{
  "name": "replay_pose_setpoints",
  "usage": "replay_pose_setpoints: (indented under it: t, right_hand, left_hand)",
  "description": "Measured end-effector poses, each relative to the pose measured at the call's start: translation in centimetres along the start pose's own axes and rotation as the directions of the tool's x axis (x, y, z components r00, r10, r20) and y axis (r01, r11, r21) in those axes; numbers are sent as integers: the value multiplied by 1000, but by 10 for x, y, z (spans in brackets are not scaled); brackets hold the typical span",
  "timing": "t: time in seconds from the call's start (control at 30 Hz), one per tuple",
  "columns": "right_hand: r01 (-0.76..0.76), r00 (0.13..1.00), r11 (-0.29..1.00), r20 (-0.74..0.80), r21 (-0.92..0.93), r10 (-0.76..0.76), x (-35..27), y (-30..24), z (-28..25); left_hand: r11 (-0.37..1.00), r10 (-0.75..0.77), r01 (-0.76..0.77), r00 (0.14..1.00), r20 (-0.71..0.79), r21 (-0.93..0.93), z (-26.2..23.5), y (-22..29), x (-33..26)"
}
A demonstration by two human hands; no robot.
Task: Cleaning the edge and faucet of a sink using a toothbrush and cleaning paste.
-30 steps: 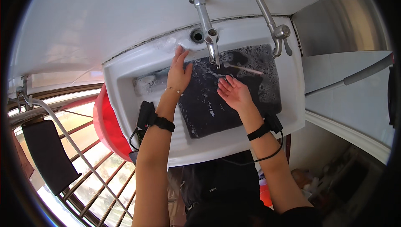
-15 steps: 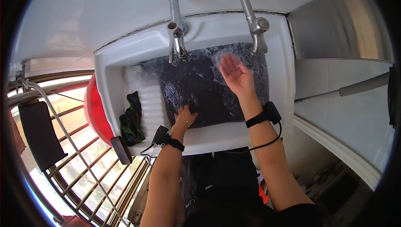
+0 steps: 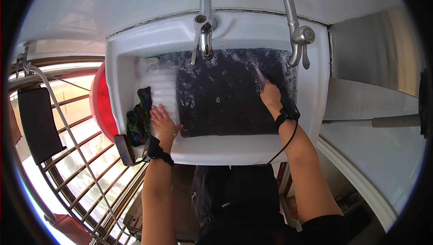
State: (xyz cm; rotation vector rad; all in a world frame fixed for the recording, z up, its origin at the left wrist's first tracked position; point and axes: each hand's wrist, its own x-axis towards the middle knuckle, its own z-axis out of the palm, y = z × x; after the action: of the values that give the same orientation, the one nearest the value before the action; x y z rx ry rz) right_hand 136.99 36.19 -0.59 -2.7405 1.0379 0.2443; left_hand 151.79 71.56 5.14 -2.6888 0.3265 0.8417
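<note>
My left hand [image 3: 163,122] rests on the white ribbed washboard [image 3: 161,87] moulded into the left side of the sink, fingers spread and nothing in them. Beside its fingertips lies a crumpled dark green patterned cloth [image 3: 139,117]. My right hand [image 3: 270,96] dips into the dark, foamy water [image 3: 225,100] on the right side of the basin. Its fingers are blurred and partly under the surface, so their state cannot be made out. The water is too dark to show what lies beneath. Both wrists wear black strapped devices with cables.
Two metal taps, the left one [image 3: 206,37] and the right one [image 3: 295,42], reach over the white sink [image 3: 216,149]. A dark brown block [image 3: 124,149] sits at the sink's left front corner. A red basin [image 3: 101,103] stands left, near window bars. A metal panel [image 3: 374,51] rises at right.
My left hand has moved from the water's front edge leftward onto the washboard. My right hand, raised palm-up with water before, has turned over and lowered into the water. The view has shifted slightly.
</note>
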Motion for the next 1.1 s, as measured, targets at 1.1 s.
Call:
replay_pose_setpoints:
  t: [1.1]
  right_hand:
    - [-140,986,959,-58,246,159,122,7,-145]
  left_hand:
    - [1000,12,-11,1000,28,-11,7,-21,4]
